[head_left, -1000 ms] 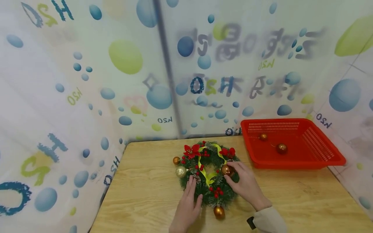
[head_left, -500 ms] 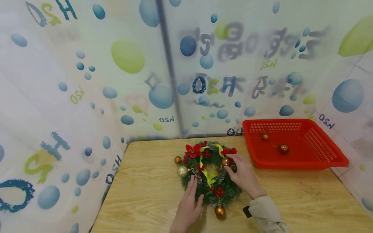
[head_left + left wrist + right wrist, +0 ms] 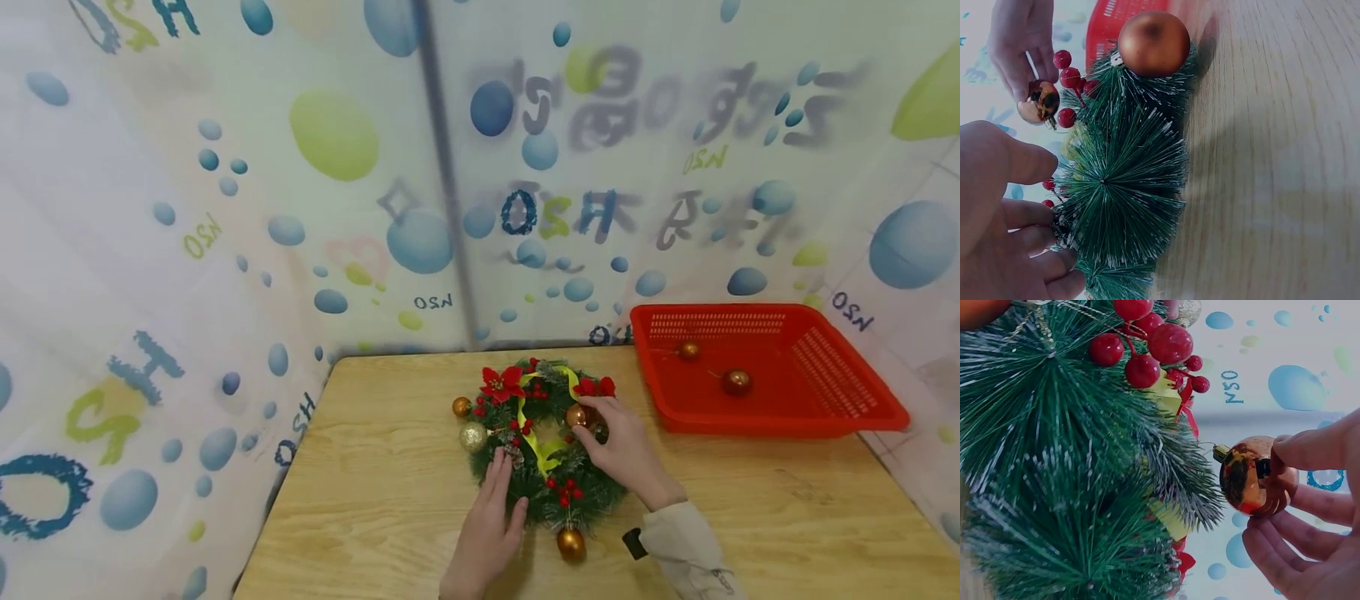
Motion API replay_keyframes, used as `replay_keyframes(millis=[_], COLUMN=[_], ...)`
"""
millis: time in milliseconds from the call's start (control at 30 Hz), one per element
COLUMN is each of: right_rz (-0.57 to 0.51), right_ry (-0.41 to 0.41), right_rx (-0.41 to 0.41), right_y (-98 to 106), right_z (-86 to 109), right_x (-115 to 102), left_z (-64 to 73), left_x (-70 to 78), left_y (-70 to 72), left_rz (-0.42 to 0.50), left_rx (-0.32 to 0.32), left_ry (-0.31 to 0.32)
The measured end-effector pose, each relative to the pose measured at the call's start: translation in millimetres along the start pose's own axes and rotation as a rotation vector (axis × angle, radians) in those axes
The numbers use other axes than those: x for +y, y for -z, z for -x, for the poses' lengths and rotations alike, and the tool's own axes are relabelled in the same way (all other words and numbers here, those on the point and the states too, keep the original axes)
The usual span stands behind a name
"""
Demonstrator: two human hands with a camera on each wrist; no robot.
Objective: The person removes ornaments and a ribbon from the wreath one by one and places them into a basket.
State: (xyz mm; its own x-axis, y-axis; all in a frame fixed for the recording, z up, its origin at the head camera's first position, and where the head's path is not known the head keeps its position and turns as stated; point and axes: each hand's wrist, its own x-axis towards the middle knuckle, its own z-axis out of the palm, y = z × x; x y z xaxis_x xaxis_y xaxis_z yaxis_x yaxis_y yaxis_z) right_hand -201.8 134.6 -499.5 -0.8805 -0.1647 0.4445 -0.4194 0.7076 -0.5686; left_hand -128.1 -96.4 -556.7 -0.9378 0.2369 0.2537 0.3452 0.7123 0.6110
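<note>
A green Christmas wreath lies on the wooden table, trimmed with red berries, poinsettia flowers and a yellow-green ribbon. Between thumb and fingers, my right hand pinches a shiny copper bauble over the wreath's right side; its gold cap and thin wire point toward the branches. My left hand rests on the wreath's lower left with fingers extended, near a pinecone. A matte orange-gold bauble hangs at the near edge, and a glittery gold bauble at the left.
At the back right of the table stands a red plastic basket holding a small gold bauble and a larger copper one. A printed curtain hangs behind and to the left.
My right hand has shifted slightly left and up with the copper bauble, toward the wreath's centre. My left hand stays on the wreath. The head view has moved a little.
</note>
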Motion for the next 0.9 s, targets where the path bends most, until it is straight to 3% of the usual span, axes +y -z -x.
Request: replay_keyframes(millis=[367,700,900], right_rz=[0.007,-0.073,-0.041], right_ry=[-0.019,-0.051,-0.04], right_rx=[-0.002,-0.016,-0.016], right_y=[1.7,-3.3,-6.4], right_z=[11.2,15.8,16.3], right_x=[0.1,-1.2,-3.0], left_z=[0.1,0.1,0.1], left_x=[1.8,-0.1,-0.2], left_y=[0.8,-1.2,-1.6], left_rz=[0.009,0.006,0.01], left_rx=[-0.019,-0.019,-0.02], left_ry=[0.022,0.028,0.024])
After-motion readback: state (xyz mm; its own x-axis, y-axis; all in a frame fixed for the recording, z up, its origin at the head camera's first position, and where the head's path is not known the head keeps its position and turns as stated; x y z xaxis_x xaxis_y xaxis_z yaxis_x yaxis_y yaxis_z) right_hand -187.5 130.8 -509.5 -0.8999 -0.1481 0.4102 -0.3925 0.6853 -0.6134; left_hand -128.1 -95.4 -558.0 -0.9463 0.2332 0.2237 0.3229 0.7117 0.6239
